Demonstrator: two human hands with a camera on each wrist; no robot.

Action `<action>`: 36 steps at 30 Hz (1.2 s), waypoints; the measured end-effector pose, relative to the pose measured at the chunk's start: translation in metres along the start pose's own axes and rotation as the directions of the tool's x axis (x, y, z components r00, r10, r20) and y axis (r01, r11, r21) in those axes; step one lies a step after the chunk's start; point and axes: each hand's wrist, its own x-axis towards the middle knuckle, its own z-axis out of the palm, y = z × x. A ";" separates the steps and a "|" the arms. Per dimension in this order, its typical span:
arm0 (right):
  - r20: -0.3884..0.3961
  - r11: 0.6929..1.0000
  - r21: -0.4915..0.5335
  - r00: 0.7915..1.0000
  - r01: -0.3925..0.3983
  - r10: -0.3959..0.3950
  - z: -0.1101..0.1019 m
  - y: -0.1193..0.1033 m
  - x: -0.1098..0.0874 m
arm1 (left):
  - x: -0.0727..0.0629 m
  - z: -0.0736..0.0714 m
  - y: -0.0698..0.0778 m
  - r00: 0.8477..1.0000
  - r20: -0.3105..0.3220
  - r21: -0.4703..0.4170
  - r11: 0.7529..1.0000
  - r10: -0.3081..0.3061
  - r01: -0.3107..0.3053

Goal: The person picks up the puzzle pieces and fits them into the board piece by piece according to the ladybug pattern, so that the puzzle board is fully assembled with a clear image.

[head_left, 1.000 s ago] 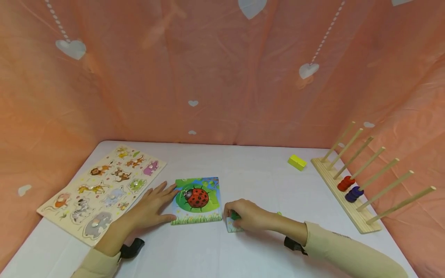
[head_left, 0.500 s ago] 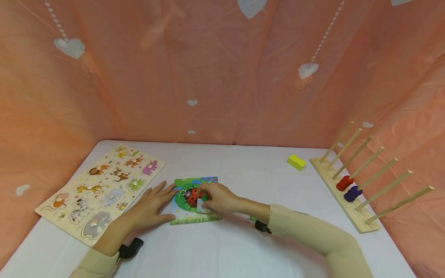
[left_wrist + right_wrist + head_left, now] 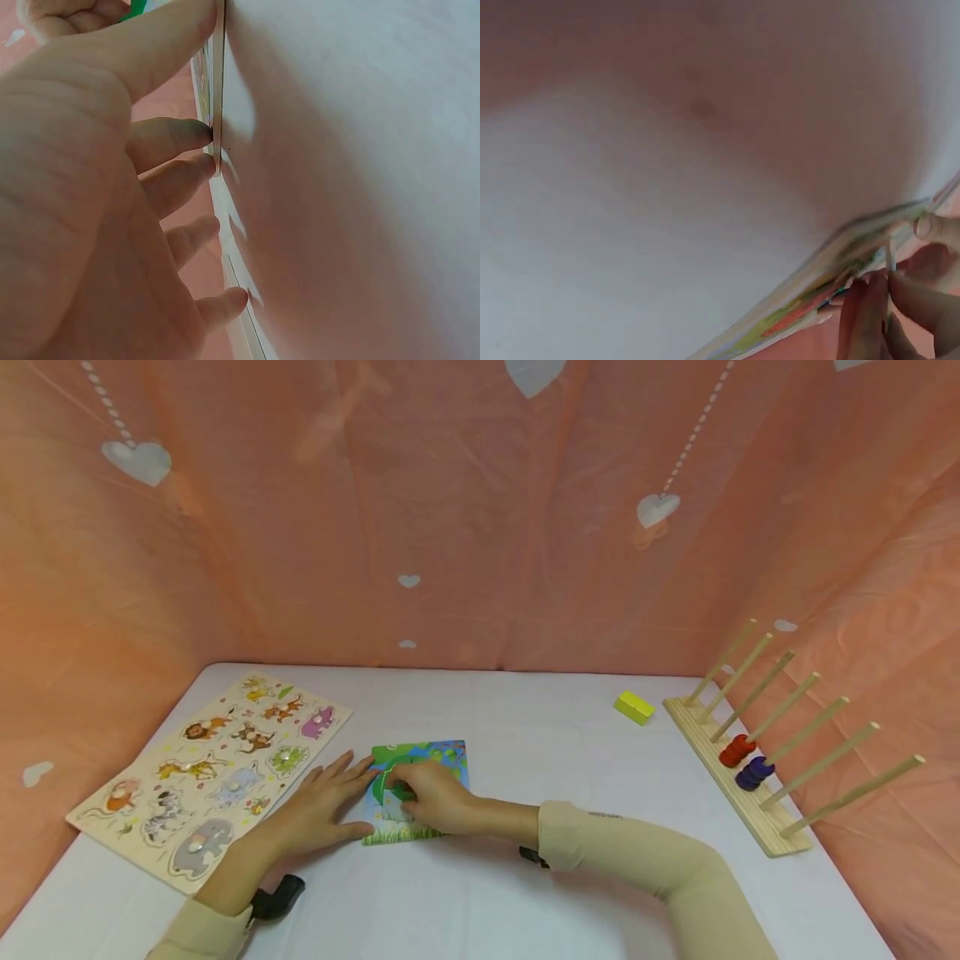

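Note:
On the white table lies a small square ladybug picture puzzle [image 3: 408, 835], its middle largely covered by my right hand [image 3: 442, 797]. Thumb and fingers of that hand pinch a small green and pale blue puzzle piece [image 3: 393, 808] over the left part of the picture. From the right wrist view the piece [image 3: 890, 255] appears edge-on, upright between the fingers, close over the board [image 3: 780, 322]. My left hand [image 3: 322, 810] is spread at the puzzle's left side, thumb and fingertips at its edge [image 3: 219, 97].
A wooden animal peg puzzle [image 3: 247, 727] lies at the left. On the right stands a wooden base [image 3: 742, 785] with several upright pegs, red rings [image 3: 737, 750] and dark purple rings [image 3: 754, 773] on two of them. A yellow block [image 3: 634, 707] sits at the back right.
My right hand has carried the piece leftward from the table beside the puzzle to over its left part. My left hand stays at the puzzle's edge.

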 end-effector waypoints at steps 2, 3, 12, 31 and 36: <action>-0.015 0.996 -0.091 1.000 0.018 -0.019 0.002 -0.001 -0.001 | 0.000 0.000 0.000 1.000 0.001 0.001 1.000 0.001 -0.001; -0.020 0.991 -0.132 1.000 0.022 -0.024 0.003 -0.002 -0.002 | 0.000 0.000 0.000 1.000 0.000 0.003 1.000 0.002 -0.002; -0.026 0.958 -0.283 0.999 0.039 -0.048 0.005 -0.002 -0.005 | 0.001 0.000 0.000 1.000 0.008 -0.005 1.000 0.001 -0.001; 0.034 0.883 -0.461 0.996 0.084 -0.077 0.009 -0.005 -0.004 | 0.002 -0.002 0.000 1.000 0.018 -0.010 1.000 -0.006 0.007; 0.061 0.935 -0.348 0.996 0.075 -0.058 0.007 -0.004 -0.004 | 0.002 -0.002 0.001 1.000 0.021 -0.013 1.000 -0.006 0.006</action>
